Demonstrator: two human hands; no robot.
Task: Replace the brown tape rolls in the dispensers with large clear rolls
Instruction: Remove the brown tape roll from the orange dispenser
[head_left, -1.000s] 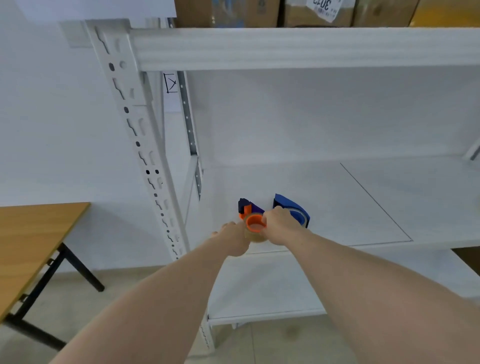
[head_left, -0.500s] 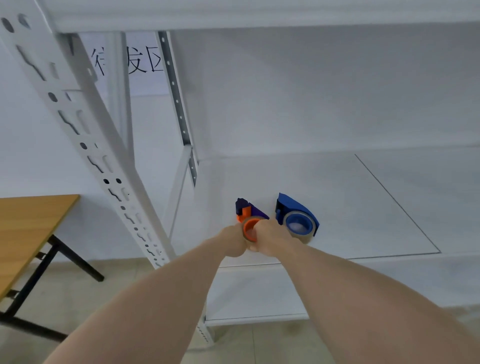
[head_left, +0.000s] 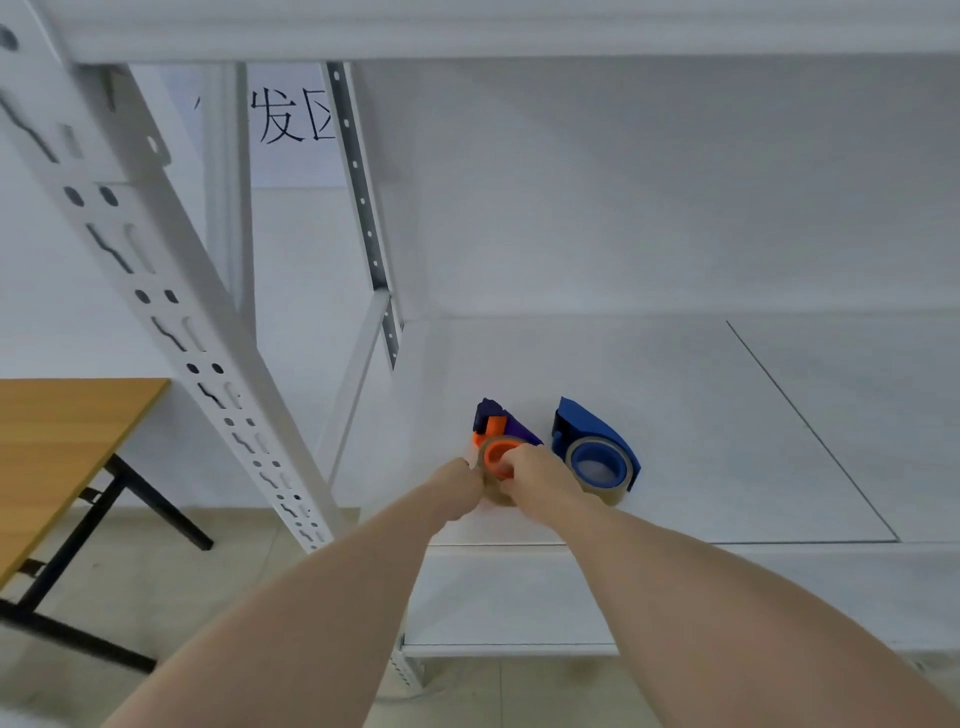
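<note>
Two tape dispensers stand side by side near the front of a white shelf. The left one is purple and orange and carries a brown tape roll on an orange hub. The right one is blue with a brownish roll around its blue hub. My left hand grips the left side of the orange dispenser's roll. My right hand closes over the same roll from the right, fingers at the hub. Both hands hide most of that roll.
A white slotted upright of the shelving rises at the left. A wooden table with black legs stands further left. A lower shelf lies beneath. A paper sign hangs on the back wall.
The view has come closer and tilted down toward the shelf. Both hands stay on the roll of the orange dispenser; the blue dispenser's roll is now uncovered.
</note>
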